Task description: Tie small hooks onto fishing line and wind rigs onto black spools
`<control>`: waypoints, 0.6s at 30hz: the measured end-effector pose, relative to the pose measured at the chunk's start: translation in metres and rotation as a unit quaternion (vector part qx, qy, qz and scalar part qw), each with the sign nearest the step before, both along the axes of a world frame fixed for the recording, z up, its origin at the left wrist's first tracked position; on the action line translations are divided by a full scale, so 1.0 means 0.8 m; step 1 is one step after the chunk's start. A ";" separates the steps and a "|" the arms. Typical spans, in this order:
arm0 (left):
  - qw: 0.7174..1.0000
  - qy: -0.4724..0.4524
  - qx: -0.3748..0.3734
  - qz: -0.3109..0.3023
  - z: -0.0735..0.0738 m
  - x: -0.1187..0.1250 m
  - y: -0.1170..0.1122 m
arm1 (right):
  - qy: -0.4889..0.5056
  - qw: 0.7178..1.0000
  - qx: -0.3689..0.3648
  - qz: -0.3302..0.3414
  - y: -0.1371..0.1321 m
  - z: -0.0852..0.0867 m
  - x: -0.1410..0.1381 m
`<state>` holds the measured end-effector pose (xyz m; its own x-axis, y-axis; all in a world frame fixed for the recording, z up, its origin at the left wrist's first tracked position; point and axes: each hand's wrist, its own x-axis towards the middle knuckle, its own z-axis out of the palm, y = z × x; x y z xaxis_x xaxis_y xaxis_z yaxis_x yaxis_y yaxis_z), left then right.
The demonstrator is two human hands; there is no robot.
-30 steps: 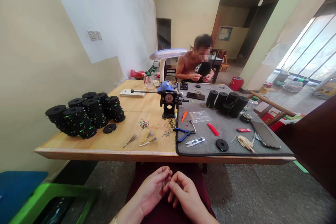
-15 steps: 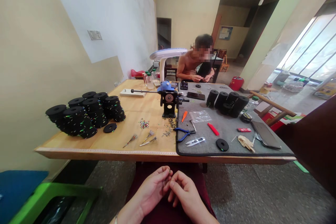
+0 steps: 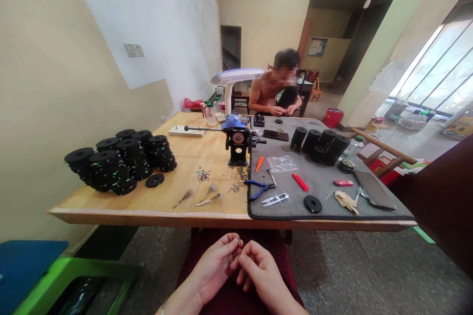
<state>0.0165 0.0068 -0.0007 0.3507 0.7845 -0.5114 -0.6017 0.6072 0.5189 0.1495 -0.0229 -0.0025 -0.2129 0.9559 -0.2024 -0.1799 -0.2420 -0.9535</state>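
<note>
Over my lap, below the table's front edge, both hands are close together. My left hand (image 3: 220,265) pinches a tiny dark piece (image 3: 239,242) between thumb and forefinger; it is too small to name. My right hand (image 3: 258,267) is beside it with thumb and forefinger pressed together and the other fingers curled; what it holds, if anything, is hidden. On the table edge nearest the hands are silver thread snips (image 3: 275,200), blue-handled pliers (image 3: 260,188) and thin bristly bundles (image 3: 209,199).
Stacks of black foam spools (image 3: 107,170) stand on the left, more black spools (image 3: 320,145) on the grey mat (image 3: 288,206). A black hand-cranked device (image 3: 238,145) and a lamp (image 3: 236,75) stand mid-table. Across sits a person (image 3: 269,91). A green stool (image 3: 74,275) is lower left.
</note>
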 end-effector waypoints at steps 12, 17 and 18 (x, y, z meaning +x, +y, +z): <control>1.000 0.000 -0.003 0.008 0.001 0.001 -0.001 | -0.004 1.000 -0.003 0.003 0.001 0.004 -0.001; 1.000 0.004 0.001 0.012 -0.001 0.001 -0.001 | 0.001 1.000 -0.006 -0.001 0.001 0.002 -0.001; 1.000 0.004 0.001 0.011 -0.001 0.001 -0.001 | 0.002 1.000 -0.006 -0.001 0.001 0.002 -0.001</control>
<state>0.0174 0.0059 -0.0016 0.3294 0.7927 -0.5130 -0.6105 0.5933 0.5247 0.1488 -0.0217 -0.0009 -0.2127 0.9537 -0.2128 -0.1843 -0.2530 -0.9497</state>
